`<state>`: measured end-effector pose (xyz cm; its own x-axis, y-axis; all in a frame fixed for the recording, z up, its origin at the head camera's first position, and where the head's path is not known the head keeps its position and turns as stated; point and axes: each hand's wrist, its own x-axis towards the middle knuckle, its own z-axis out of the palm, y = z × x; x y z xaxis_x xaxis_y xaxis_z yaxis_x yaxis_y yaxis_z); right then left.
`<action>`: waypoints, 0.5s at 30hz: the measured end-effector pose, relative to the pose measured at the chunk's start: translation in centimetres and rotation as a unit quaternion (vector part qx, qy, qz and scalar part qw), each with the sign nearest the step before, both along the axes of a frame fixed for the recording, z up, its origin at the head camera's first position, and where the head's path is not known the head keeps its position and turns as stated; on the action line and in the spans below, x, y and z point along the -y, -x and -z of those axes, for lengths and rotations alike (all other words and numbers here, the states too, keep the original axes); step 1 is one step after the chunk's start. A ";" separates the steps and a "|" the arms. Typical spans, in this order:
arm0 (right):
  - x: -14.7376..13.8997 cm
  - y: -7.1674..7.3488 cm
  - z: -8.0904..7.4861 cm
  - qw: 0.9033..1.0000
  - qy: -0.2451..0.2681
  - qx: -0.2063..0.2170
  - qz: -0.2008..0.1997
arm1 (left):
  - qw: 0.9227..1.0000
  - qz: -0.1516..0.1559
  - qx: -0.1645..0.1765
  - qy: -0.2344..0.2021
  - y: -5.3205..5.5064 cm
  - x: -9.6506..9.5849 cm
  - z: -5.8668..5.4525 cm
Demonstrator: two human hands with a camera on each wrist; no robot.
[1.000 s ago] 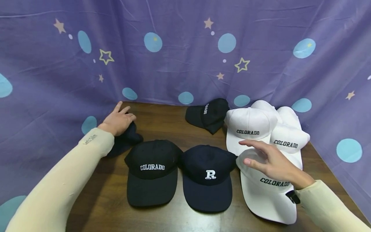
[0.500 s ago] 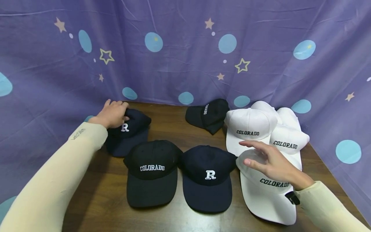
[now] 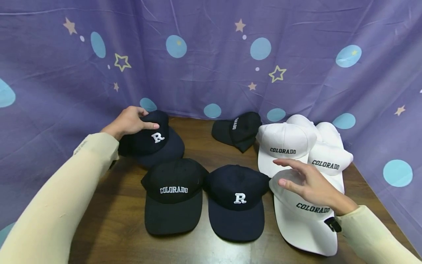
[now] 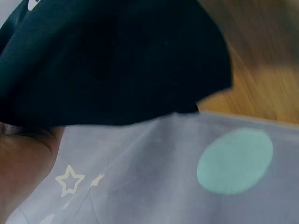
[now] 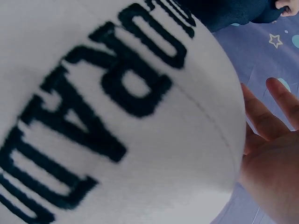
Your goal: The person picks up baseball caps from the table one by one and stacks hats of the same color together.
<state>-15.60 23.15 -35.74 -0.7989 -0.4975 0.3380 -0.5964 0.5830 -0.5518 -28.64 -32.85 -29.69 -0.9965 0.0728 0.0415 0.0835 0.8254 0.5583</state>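
Note:
At the back left of the table, my left hand [image 3: 129, 121] pinches the crown of a navy baseball cap [image 3: 145, 143] with a white R, its thumb on the front near the letter. That cap [image 4: 117, 65] fills the upper left wrist view, dark and slightly blurred, with part of the hand [image 4: 23, 170] at the left edge. My right hand [image 3: 311, 183] hovers at the crown of the front white COLORADO cap [image 3: 301, 229], fingers and thumb apart. In the right wrist view, the white cap [image 5: 196, 144] hides part of that hand [image 5: 273, 158]; contact cannot be told.
A black COLORADO cap [image 3: 173, 198] and another navy R cap [image 3: 235, 203] lie side by side in front. Another black cap [image 3: 244, 128] lies sideways at the back. Several white caps, including one [image 3: 285, 143], cluster at right. A purple curtain [image 3: 204, 80] borders the wooden table [image 3: 197, 141].
Over the last second, the left hand has taken hold of the navy cap, turning it so its R shows and shifting it right and back. The right hand stays in place.

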 end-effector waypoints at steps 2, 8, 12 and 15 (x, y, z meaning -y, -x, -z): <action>0.0 0.0 0.0 1.000 0.001 0.001 0.002 | 0.999 -0.012 0.008 -0.044 0.0 -0.3 -0.2; -0.1 0.1 0.0 1.000 0.001 -0.007 -0.001 | 0.984 -0.046 0.026 -0.171 -0.1 -1.6 -0.8; -0.1 0.1 -0.1 1.000 0.004 -0.005 -0.001 | 0.972 -0.054 0.014 -0.226 0.0 -2.8 -0.9; -0.2 0.1 -0.1 1.000 0.006 0.000 0.005 | 0.972 -0.060 -0.002 -0.227 0.2 -3.8 -1.0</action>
<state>-15.69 23.33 -35.66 -0.8040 -0.4853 0.3437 -0.5905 0.5826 -0.5585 -28.86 -29.09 -28.73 -0.9964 -0.0705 0.0466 0.0054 0.4973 0.8676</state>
